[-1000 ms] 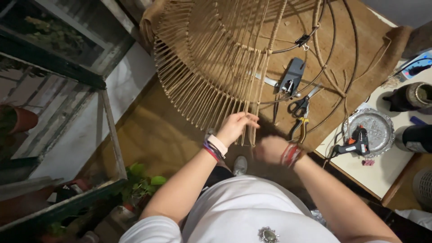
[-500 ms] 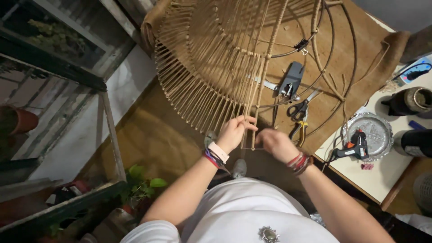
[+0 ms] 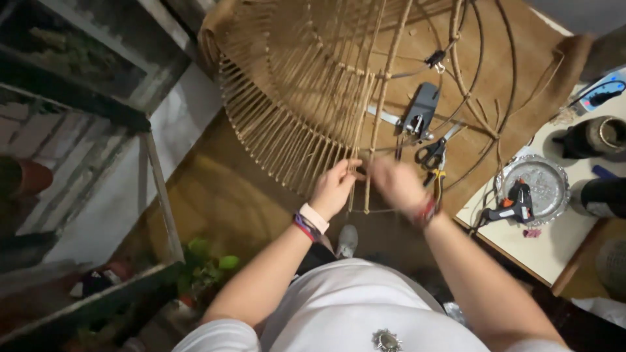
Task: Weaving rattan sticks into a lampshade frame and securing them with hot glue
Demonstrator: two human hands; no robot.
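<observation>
My left hand (image 3: 334, 188) pinches a reed at the near rim of the woven frame (image 3: 306, 85). My right hand (image 3: 399, 184) is blurred; grip unclear.

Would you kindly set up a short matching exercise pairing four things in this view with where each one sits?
Things:
1. glue gun
2. scissors
3. left hand
4. green plant

Places:
A. at the wicker frame's lower edge
B. on the silver tray
C. down on the floor
D. on the brown tabletop, under the frame

Pairs: 1-B, 2-D, 3-A, 4-C
</observation>
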